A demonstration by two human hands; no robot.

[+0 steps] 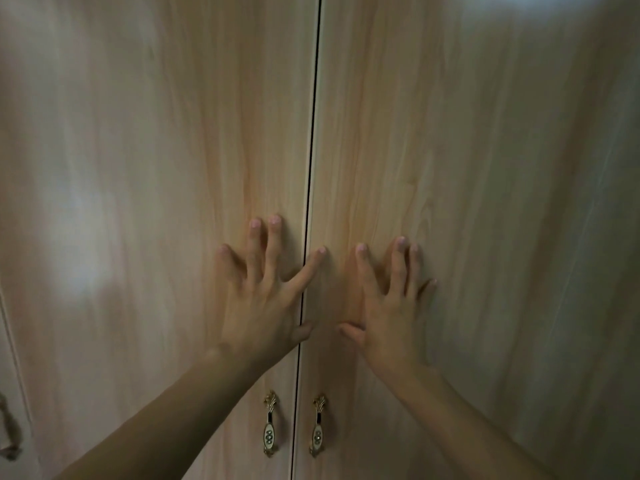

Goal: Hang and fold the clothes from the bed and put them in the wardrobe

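Two light wood-grain wardrobe doors fill the view, the left door [156,168] and the right door [467,168], meeting at a thin dark seam down the middle. My left hand [263,299] lies flat with spread fingers on the left door, its index finger crossing the seam. My right hand [391,306] presses flat on the right door beside the seam. Both hands hold nothing. No clothes or bed are in view.
Two ornate gold handles hang below my hands, the left handle [270,424] and the right handle [318,426], one on each side of the seam. Another door edge with a dark handle [8,431] shows at the far left.
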